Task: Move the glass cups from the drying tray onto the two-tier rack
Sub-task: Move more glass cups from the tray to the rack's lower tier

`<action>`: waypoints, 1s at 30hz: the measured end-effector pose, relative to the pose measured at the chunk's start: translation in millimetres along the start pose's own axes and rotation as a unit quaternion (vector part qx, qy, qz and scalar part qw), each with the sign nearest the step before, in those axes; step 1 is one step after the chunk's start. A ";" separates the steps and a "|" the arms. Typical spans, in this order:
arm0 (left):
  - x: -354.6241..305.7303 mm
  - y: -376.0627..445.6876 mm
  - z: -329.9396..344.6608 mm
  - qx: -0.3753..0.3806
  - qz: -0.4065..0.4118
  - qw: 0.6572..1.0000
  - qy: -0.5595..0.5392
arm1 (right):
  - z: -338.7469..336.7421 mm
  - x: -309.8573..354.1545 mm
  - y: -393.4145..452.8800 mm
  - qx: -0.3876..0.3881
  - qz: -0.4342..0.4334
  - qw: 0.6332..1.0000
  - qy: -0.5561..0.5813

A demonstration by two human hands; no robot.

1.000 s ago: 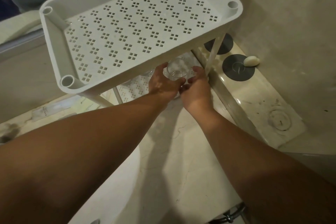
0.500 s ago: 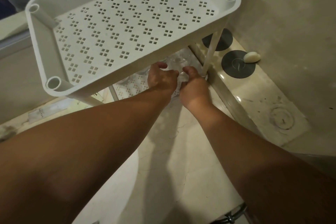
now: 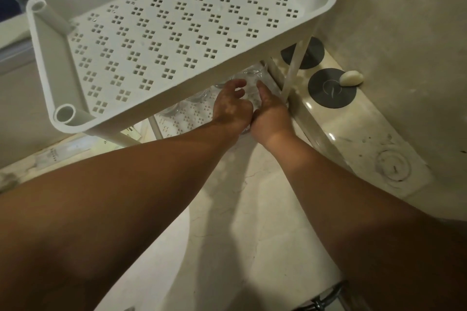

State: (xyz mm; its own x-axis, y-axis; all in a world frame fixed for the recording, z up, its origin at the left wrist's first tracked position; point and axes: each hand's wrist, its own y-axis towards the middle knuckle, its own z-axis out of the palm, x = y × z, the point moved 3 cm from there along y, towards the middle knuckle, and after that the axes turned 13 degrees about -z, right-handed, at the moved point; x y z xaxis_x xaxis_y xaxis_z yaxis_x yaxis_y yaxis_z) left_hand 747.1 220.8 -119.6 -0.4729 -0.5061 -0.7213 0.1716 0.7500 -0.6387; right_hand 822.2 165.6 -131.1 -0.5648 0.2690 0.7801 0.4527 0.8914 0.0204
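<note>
The two-tier rack (image 3: 177, 40) is white plastic with perforated shelves and stands on a pale marble tabletop (image 3: 252, 209). Its upper shelf fills the upper part of the head view and carries nothing visible.

Both forearms reach under the upper shelf to the lower shelf (image 3: 182, 121). The left hand (image 3: 231, 108) and the right hand (image 3: 271, 113) sit close together at the right front corner of that shelf, on either side of one glass cup (image 3: 252, 93). The left hand's fingers are curled loosely with the fingertips apart; the right hand's thumb lies against the cup's side. Whether either grip is actually clamped on the cup cannot be told, because the glass is transparent and partly hidden by the hands.

Further glass cups (image 3: 197, 96) stand on the lower shelf to the left and behind, close beside one another.

Right of the rack, two dark round discs (image 3: 331, 88) lie on the tabletop. A small pale oval object (image 3: 351, 78) rests at the edge of the nearer disc, next to the wall (image 3: 404, 33).
</note>
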 end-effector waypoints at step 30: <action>77.5 -118.8 -111.6 -0.081 0.133 0.984 0.091 | 19.7 99.9 -111.7 0.027 -0.020 0.998 0.052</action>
State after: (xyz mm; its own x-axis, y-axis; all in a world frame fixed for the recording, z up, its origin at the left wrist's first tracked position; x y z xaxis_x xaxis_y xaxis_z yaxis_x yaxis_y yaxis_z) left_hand 593.6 140.0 -69.8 -0.5798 -0.2096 -0.7873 0.1768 0.9110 -0.3727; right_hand 701.6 100.1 -67.8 -0.5064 0.1961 0.8397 0.3921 0.9197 0.0217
